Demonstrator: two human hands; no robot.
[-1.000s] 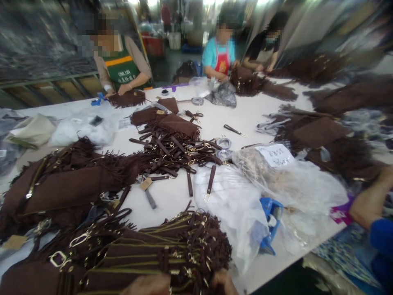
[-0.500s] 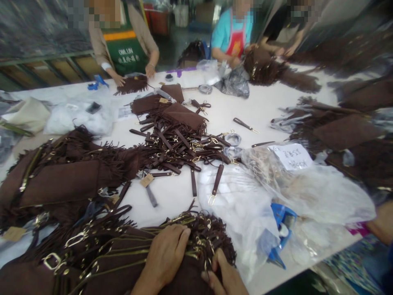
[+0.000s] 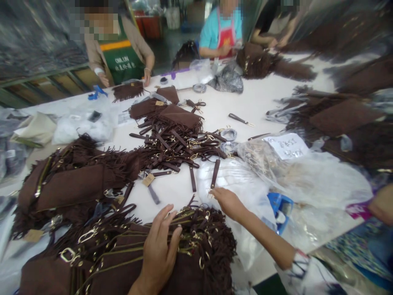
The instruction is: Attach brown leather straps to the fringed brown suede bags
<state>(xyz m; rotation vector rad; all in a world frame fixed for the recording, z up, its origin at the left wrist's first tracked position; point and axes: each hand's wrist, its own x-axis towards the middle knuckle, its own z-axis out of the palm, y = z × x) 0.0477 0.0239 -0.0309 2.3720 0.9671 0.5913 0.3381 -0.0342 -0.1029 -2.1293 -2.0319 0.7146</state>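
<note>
My left hand rests on a stack of dark brown fringed bags with gold zippers and rings. Its fingers are stretched out and nothing is in them. My right hand reaches forward to a short brown wrist strap lying on white plastic wrapping. The fingertips are closed at the strap's gold clip, which they partly cover. Just to the left lies another brown strap. Beyond is a tangled heap of straps with gold clips.
More fringed bags lie at left. Clear plastic bags with a handwritten paper and a blue tape dispenser are at right. Co-workers stand across the white table; one wears a green apron. Someone's arm shows at far right.
My right hand has left the stacked bags and moved forward to the strap's clip. My left hand has lifted its fingers and spread them slightly, staying over the bags. The view has shifted slightly.
</note>
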